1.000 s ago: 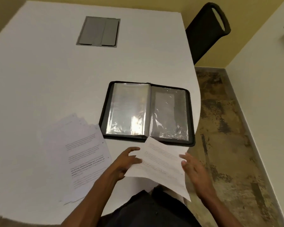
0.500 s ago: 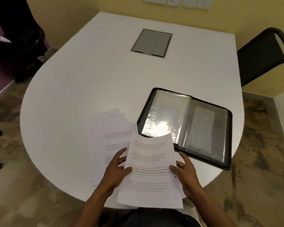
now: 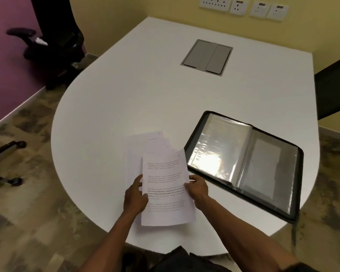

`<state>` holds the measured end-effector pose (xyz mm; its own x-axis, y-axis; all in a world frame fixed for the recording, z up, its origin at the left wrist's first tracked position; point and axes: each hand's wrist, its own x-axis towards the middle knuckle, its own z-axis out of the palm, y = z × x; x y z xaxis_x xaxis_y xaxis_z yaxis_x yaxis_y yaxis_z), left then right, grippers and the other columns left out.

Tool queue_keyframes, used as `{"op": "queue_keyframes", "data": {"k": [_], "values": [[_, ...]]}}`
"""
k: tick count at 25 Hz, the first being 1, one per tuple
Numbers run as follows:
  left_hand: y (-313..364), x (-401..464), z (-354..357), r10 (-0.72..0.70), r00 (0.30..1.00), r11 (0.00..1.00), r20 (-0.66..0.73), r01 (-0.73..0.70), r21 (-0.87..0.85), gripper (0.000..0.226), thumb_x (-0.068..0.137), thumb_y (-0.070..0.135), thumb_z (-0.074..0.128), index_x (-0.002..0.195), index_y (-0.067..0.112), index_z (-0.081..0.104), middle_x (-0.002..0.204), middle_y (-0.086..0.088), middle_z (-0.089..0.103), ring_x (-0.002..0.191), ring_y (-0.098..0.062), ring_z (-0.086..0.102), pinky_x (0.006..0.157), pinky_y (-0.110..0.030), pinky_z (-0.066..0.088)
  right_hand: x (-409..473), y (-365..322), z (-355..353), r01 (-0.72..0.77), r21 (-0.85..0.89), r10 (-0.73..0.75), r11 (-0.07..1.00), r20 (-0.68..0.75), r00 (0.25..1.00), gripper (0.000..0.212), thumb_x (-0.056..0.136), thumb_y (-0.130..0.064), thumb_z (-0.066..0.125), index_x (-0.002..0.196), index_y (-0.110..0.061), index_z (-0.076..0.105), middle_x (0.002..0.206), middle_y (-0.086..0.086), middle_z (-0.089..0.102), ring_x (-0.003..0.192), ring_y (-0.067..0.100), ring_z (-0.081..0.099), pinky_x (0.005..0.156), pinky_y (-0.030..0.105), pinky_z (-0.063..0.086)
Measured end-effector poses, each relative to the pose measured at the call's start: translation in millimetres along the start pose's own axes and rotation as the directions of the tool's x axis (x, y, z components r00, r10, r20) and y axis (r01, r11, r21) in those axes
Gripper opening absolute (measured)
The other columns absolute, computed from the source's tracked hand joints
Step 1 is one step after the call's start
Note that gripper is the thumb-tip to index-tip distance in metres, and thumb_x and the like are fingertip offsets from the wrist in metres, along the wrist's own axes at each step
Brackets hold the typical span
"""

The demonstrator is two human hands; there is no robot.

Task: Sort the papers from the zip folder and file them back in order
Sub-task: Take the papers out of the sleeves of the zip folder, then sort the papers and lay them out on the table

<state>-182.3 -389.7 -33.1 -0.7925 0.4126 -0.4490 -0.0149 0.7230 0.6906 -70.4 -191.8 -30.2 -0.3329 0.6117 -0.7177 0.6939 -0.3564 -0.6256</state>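
A printed sheet [image 3: 166,189] is held just above the fanned pile of papers [image 3: 143,146] on the white table [image 3: 126,99]. My left hand [image 3: 134,195] grips the sheet's left edge and my right hand [image 3: 197,188] grips its right edge. To the right, the black zip folder [image 3: 243,163] lies open flat, its clear plastic sleeves shining. The sleeves look empty, though glare hides part of the left page.
A grey cable hatch [image 3: 207,56] is set into the table's far middle. A black office chair [image 3: 53,40] stands at the far left, another dark chair [image 3: 334,91] at the right edge. Wall sockets [image 3: 243,6] line the back wall.
Both hands carried the sheet leftward from in front of the folder to over the paper pile. The camera view swung left, so the folder now sits further right.
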Motion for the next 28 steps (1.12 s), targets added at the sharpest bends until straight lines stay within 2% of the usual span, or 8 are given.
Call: {"op": "queue_keyframes", "data": {"k": [3, 5, 7, 9, 14, 18, 23, 28], "values": [[-11.4, 5.5, 2.8, -0.030, 0.999, 0.997, 0.014, 0.029, 0.069, 0.075, 0.088, 0.018, 0.070, 0.153, 0.022, 0.032, 0.149, -0.007, 0.047, 0.127, -0.024, 0.053, 0.106, -0.038, 0.046, -0.1, 3.1, 9.7, 0.031, -0.075, -0.031, 0.997, 0.010, 0.999, 0.043, 0.086, -0.009, 0.064, 0.127, -0.020, 0.061, 0.106, 0.001, 0.072, 0.095, 0.020, 0.070, 0.089, 0.037, 0.058], [-19.0, 7.1, 6.2, -0.059, 0.998, 0.993, -0.009, 0.059, 0.105, 0.075, 0.090, 0.026, 0.069, 0.154, 0.020, 0.030, 0.156, -0.007, 0.036, 0.141, -0.026, 0.036, 0.116, -0.040, 0.033, -1.1, 5.8, 12.2, 0.043, -0.118, -0.043, 0.992, 0.000, 0.999, 0.055, 0.089, -0.014, 0.066, 0.141, -0.020, 0.050, 0.123, 0.004, 0.068, 0.108, 0.022, 0.065, 0.095, 0.037, 0.055], [-23.6, 9.1, 6.9, -0.109, 0.991, 0.985, -0.083, 0.119, 0.128, 0.077, 0.090, 0.031, 0.069, 0.154, 0.020, 0.028, 0.160, -0.009, 0.025, 0.147, -0.029, 0.021, 0.117, -0.044, 0.027, -1.0, 9.8, 12.4, 0.057, -0.203, -0.066, 0.978, -0.036, 0.997, 0.068, 0.089, -0.023, 0.069, 0.150, -0.017, 0.040, 0.143, 0.008, 0.055, 0.127, 0.027, 0.055, 0.106, 0.040, 0.047], [-27.3, 18.3, 4.8, -0.193, 0.973, 0.968, -0.125, 0.209, 0.138, 0.082, 0.090, 0.036, 0.069, 0.155, 0.019, 0.023, 0.162, -0.013, 0.017, 0.149, -0.033, 0.013, 0.117, -0.049, 0.027, 1.5, 12.5, 15.2, 0.063, -0.267, -0.078, 0.962, -0.045, 0.996, 0.071, 0.090, -0.029, 0.069, 0.151, -0.013, 0.038, 0.149, 0.009, 0.048, 0.133, 0.028, 0.049, 0.109, 0.039, 0.044], [-22.1, 34.5, 5.1, -0.310, 0.938, 0.942, -0.153, 0.325, 0.083, 0.086, 0.088, 0.040, 0.070, 0.155, 0.017, 0.022, 0.159, -0.015, 0.021, 0.143, -0.036, 0.019, 0.111, -0.050, 0.033, 4.5, 0.5, 36.3, 0.129, -0.300, -0.114, 0.945, 0.068, 0.991, 0.042, 0.087, -0.034, 0.069, 0.123, -0.014, 0.058, 0.127, 0.006, 0.064, 0.108, 0.023, 0.062, 0.093, 0.038, 0.055], [-21.1, 37.3, 1.4, -0.327, 0.929, 0.940, -0.174, 0.339, 0.044, 0.085, 0.088, 0.037, 0.070, 0.155, 0.016, 0.023, 0.155, -0.015, 0.029, 0.140, -0.036, 0.026, 0.109, -0.049, 0.034, 7.2, -14.5, 53.7, 0.169, -0.258, -0.123, 0.951, 0.182, 0.975, 0.057, 0.086, -0.038, 0.067, 0.136, -0.015, 0.053, 0.139, 0.004, 0.058, 0.121, 0.024, 0.057, 0.102, 0.036, 0.047], [-18.9, 34.3, -3.4, -0.286, 0.937, 0.951, -0.201, 0.303, 0.057, 0.079, 0.088, 0.032, 0.070, 0.152, 0.013, 0.029, 0.150, -0.016, 0.039, 0.136, -0.037, 0.035, 0.108, -0.047, 0.036, 12.5, -15.5, 46.4, 0.202, -0.277, -0.126, 0.939, 0.269, 0.955, 0.067, 0.094, -0.029, 0.067, 0.152, -0.012, 0.038, 0.152, 0.006, 0.046, 0.139, 0.027, 0.044, 0.112, 0.035, 0.036], [-12.1, 32.1, -1.5, -0.280, 0.940, 0.952, -0.194, 0.297, 0.068, 0.080, 0.087, 0.031, 0.071, 0.152, 0.013, 0.028, 0.150, -0.016, 0.038, 0.135, -0.038, 0.034, 0.108, -0.048, 0.036, 9.0, -4.8, 45.9, 0.235, -0.236, -0.125, 0.943, 0.402, 0.907, 0.080, 0.083, -0.049, 0.068, 0.153, -0.030, 0.035, 0.152, -0.006, 0.048, 0.140, 0.024, 0.046, 0.116, 0.048, 0.038]]}}
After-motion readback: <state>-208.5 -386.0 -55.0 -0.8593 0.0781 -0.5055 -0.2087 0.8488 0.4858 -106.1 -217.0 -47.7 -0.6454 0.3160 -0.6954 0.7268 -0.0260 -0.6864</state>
